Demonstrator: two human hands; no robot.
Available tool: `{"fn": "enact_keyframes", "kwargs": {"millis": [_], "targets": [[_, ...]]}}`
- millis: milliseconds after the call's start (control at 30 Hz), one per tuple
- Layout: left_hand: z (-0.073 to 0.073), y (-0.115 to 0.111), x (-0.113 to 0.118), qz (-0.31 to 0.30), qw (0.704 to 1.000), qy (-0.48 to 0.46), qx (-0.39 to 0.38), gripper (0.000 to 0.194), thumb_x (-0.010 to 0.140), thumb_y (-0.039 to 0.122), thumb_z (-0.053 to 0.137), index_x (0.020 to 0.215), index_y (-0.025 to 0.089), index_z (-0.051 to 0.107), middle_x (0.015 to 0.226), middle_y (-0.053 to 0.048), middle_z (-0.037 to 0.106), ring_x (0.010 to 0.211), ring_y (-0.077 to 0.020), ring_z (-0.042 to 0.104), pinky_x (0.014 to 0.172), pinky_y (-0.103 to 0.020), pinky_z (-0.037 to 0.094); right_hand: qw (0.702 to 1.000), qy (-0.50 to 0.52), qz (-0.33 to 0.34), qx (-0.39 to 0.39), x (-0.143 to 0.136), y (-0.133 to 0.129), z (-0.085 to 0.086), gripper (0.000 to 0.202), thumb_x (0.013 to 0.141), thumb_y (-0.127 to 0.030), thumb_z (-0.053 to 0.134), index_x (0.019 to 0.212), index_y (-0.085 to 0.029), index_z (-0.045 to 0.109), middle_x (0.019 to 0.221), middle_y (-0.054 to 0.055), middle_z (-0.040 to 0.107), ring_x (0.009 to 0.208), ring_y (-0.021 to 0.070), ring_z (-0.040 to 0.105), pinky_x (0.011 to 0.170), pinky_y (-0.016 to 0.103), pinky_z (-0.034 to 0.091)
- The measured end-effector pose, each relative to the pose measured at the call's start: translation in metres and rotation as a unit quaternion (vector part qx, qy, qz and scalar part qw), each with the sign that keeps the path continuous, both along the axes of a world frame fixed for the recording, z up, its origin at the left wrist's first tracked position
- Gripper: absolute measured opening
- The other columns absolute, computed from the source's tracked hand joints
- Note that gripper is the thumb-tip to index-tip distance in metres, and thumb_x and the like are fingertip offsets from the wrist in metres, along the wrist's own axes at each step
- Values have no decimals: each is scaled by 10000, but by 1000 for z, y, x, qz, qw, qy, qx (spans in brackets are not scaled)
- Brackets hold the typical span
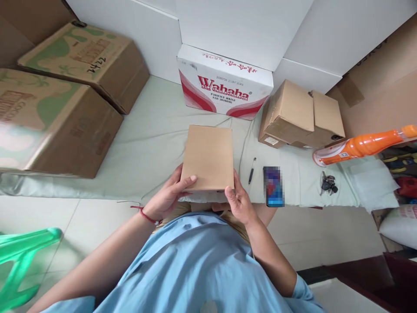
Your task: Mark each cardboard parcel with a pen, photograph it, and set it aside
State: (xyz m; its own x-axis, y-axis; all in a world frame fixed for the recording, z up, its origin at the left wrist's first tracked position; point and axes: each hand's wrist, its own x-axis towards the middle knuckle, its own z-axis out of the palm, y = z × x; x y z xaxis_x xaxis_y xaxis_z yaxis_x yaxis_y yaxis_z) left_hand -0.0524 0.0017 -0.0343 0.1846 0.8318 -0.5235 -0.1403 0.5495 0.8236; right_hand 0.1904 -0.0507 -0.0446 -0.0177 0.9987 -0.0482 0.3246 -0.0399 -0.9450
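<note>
A plain brown cardboard box (pixel 208 156) is at the front edge of the cloth-covered table, its top closed and flat. My left hand (pixel 171 191) grips its near left corner, thumb on the top face and fingers along the side. On the other side, my right hand (pixel 239 202) holds the near right corner, with the thumb at the front edge and fingers against the side. The fingers' undersides are hidden by the box. To the right of the box lie a pen (pixel 252 171) and a phone (pixel 274 187) with a blurred screen.
A white Wahaha carton (pixel 224 84) stands at the back. Large printed cartons (pixel 107 130) fill the left; smaller brown boxes (pixel 289 106) sit right of the Wahaha carton. An orange bottle (pixel 361 145) and keys (pixel 328 182) are at far right. A green stool (pixel 24 248) stands lower left.
</note>
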Motion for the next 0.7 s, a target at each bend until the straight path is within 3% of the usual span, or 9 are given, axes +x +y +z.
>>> {"fn": "enact_keyframes", "kwargs": {"millis": [100,200,300,400,467,567,700], "targets": [[-1,-8,3,21,1000,-20,9,903,723,599,928,1516,300,616,1553,-113,662,1427,-421,608,1007,-442,634,999,30,-18,-5,-11,0,0,908,960,-832,579,1648,-242,528,1500,122,709,1393,294,683,1065,477,652],[-3,-24,10,44,997,-55,32,912,778,553,914,1579,313,549,1607,-92,628,1526,-393,541,1216,-479,527,995,85,-22,-40,-15,-10,-6,999,919,-825,645,1706,-248,428,1537,126,686,1373,305,703,1052,486,659],[1,-37,20,22,995,-59,71,919,837,534,888,1639,345,482,1685,-74,554,1583,-386,481,1280,-503,471,987,128,-69,-69,-14,-20,-13,992,945,-750,645,1742,-246,333,1562,131,664,1386,323,695,1065,531,649],[11,-40,26,-37,990,-73,114,964,869,580,863,1694,382,406,1783,-65,412,1620,-395,423,1266,-531,487,978,137,-148,-50,-2,-24,-11,932,944,-672,625,1721,-230,363,1528,142,684,1374,344,694,1101,582,616],[17,-37,26,-77,983,-85,145,879,906,629,813,1671,385,455,1794,-67,385,1622,-395,412,1256,-545,494,970,147,-190,-31,15,-23,2,888,917,-643,623,1680,-228,436,1489,153,704,1338,354,708,1106,597,604],[21,-31,21,-117,977,-68,166,586,964,627,742,1476,348,685,1716,-75,488,1569,-388,474,1247,-530,496,956,140,-256,10,59,-12,39,784,914,-680,573,1571,-252,575,1400,163,732,1273,367,726,1010,601,638],[13,-27,9,-91,986,-18,140,434,948,630,748,1214,293,808,1488,-97,682,1443,-387,575,1170,-508,532,963,109,-229,89,131,32,103,699,922,-688,543,1467,-266,655,1405,152,698,1287,391,703,884,638,662]]}}
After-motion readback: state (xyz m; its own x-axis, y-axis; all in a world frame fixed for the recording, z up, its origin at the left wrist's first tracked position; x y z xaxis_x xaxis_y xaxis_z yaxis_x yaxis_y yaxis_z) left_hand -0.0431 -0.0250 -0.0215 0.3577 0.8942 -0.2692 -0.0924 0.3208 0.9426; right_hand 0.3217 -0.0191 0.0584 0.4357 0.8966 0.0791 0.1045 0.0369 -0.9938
